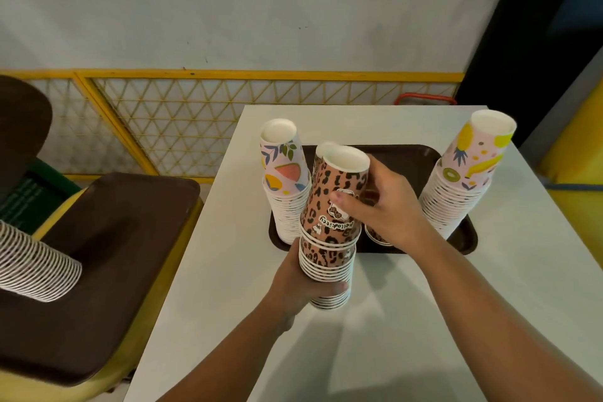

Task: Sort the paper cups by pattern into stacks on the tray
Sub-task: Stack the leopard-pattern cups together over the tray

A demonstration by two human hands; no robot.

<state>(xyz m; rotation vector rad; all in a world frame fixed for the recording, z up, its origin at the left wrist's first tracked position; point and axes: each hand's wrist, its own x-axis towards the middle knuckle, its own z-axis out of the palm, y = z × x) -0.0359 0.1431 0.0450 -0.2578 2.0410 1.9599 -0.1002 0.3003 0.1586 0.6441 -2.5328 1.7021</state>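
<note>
Left hand: the left hand (301,284) is wrapped round the lower rims of the leopard stack (329,238), thumb across the front, holding it up just near of the tray.
Right hand: the right hand (378,206) curls round the top cup (339,192) of that stack, thumb on the printed face, fingers round the far side.
Leopard stack: mouths down, bases up, long axis upright and leaning slightly right toward the top; whether the top cup is fully seated cannot be told.
Behind it: a second leopard-print pile (375,235) sits on the tray, mostly hidden by the right hand.
Left fruit stack: the leaf-and-fruit stack (285,186) stands upside down at the tray's left end, tilting left toward the top.
Right fruit stack: the banana-and-kiwi stack (463,179) stands upside down at the tray's right end, leaning right.
Tray: the dark brown tray (463,238) lies lengthwise left to right on the far half of the table.
Surface: a white table (408,320).
Room: to the left, another brown tray (98,271) on a yellow seat, with a lying row of cups (36,264); beyond, a yellow lattice fence (182,121) and a pale wall (261,10).
</note>
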